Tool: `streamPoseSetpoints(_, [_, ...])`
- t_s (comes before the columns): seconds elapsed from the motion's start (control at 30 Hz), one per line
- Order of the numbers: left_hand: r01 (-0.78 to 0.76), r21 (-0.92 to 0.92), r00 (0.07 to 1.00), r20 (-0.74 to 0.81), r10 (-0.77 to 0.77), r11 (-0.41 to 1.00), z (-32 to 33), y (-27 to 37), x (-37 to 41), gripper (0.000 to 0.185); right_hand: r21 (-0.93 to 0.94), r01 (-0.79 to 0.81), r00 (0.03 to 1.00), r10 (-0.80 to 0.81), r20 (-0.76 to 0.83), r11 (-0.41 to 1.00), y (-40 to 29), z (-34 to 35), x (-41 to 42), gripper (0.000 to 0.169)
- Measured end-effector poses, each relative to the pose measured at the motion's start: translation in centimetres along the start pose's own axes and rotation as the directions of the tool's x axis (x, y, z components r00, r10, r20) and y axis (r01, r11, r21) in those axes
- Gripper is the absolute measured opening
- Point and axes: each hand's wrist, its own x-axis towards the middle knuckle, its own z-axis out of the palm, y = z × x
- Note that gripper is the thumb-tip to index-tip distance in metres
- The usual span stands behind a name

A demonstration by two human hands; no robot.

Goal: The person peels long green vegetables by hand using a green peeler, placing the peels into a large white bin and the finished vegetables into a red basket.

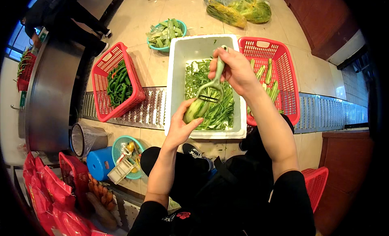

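Note:
My left hand [179, 126] grips a partly peeled green vegetable [196, 110], pale with darker green stripes. In my right hand [234, 68] is a green Y-shaped peeler [217, 76], its handle pointing up and away from me. The peeler's blade lies at the far end of the vegetable; whether it touches the skin is hard to tell. Both hands are above a white foam box [172, 84]. Many green peelings [220, 117] cover its bottom.
Right of the box, a red basket [290, 68] holds peeled, striped vegetable pieces [269, 71]. Green peppers [120, 84] fill part of the left red basket [100, 84]. A turquoise basket [182, 26] of peelings stands beyond. Near my left knee are a blue stool [98, 163] and a bin [88, 138]. A person [60, 17] bends at the steel counter [50, 93].

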Motion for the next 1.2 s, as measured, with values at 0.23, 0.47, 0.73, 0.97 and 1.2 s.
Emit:
streamPoseSetpoints(0.23, [-0.102,0.298,0.986,-0.093,0.135,0.949,-0.4,-1.3,-0.1,0.049,0.022,-0.031,0.977,0.025,0.213,0.999,-0.6,1.0,-1.8,0.02])
streamPoseSetpoints(0.47, [-0.259,0.543,0.93,-0.082,0.358,0.799,-0.3,-1.4,0.2,0.049,-0.01,0.01,0.999,-0.009,0.054,1.0,0.1,0.1,-0.2,0.022])
streamPoseSetpoints(0.73, [-0.184,0.148,0.966,-0.156,0.207,0.972,0.6,-1.1,0.1,0.051,0.065,0.096,0.995,-0.095,-0.009,0.993,0.8,-0.9,-0.2,0.019])
streamPoseSetpoints(0.97, [-0.18,-0.081,0.975,-0.147,0.167,0.98,-0.2,-1.3,-0.2,0.053,-0.062,0.021,0.999,-0.018,0.046,0.998,0.5,0.3,-1.0,0.016])
streamPoseSetpoints(1.2, [-0.42,-0.537,0.903,-0.169,0.394,0.732,-1.7,1.0,-0.2,0.057,-0.502,-0.244,0.968,0.179,-0.174,0.83,6.7,-1.9,0.3,0.021])
